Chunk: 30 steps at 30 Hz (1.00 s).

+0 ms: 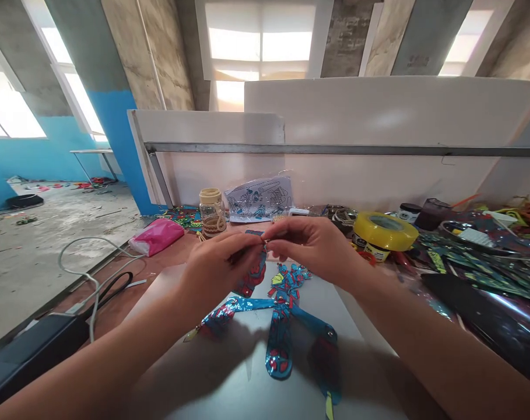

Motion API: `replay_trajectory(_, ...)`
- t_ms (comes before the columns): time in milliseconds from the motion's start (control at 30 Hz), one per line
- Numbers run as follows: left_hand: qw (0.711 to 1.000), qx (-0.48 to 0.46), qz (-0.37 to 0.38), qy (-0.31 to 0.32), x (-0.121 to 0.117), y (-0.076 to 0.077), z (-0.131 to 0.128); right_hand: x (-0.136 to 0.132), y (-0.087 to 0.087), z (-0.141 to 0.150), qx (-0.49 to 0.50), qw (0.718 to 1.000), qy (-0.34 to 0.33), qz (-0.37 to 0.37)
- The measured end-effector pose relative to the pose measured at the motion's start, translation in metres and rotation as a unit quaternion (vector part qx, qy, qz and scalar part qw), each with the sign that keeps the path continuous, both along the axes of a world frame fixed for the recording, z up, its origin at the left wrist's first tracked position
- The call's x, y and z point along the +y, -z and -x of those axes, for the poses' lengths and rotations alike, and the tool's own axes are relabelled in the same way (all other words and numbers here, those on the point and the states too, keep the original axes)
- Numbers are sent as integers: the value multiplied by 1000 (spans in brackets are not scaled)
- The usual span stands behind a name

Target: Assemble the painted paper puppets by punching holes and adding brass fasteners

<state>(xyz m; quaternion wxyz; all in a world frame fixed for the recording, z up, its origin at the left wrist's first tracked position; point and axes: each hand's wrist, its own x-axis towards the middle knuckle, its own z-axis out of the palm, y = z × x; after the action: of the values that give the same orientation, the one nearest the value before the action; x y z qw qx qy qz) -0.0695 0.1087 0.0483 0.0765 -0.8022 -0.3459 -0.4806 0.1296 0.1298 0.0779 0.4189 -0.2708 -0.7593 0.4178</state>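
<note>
My left hand (212, 268) is closed on a glossy blue-and-red patterned flat piece (253, 277), which hangs partly hidden behind the fingers. Meeting it at the top edge of that piece, my right hand (319, 246) pinches with thumb and forefinger at a tiny thing too small to make out. Below both hands, a jointed figure of shiny blue-and-red cut pieces (278, 344) lies on a smooth grey board (230, 373). Small metal fasteners join its limbs. Yellow tips show at the ends of two limbs.
A beaded glass jar (212, 216), a printed sheet (260, 201) and a pink packet (157, 236) stand or lie behind. Yellow tape (385, 230) rests on small jars at right, near piled dark cut strips (470, 262). A black box (32, 356) with cables sits at left.
</note>
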Motion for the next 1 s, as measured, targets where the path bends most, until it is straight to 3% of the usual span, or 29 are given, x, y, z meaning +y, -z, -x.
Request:
replay_trajectory(133,997,-38,70,16,-3,-3,-2,-2,0,-3,-43,996,40,-72)
replay_trajectory(333,999,-2,52,-14,-3,0,-4,-2,-3,-5,-98,993,20,-70)
replay_trajectory(467,999,16,52,-7,-1,2,-3,0,-5,-7,-105,994,-23,-35)
replay_trajectory(733,972,-88,217,31,-4,-3,-4,20,-4,-17,-58,994,-76,61)
replay_trajectory(1000,971,-162,172,45,-4,0,-4,10,1,-6,-57,996,-67,36)
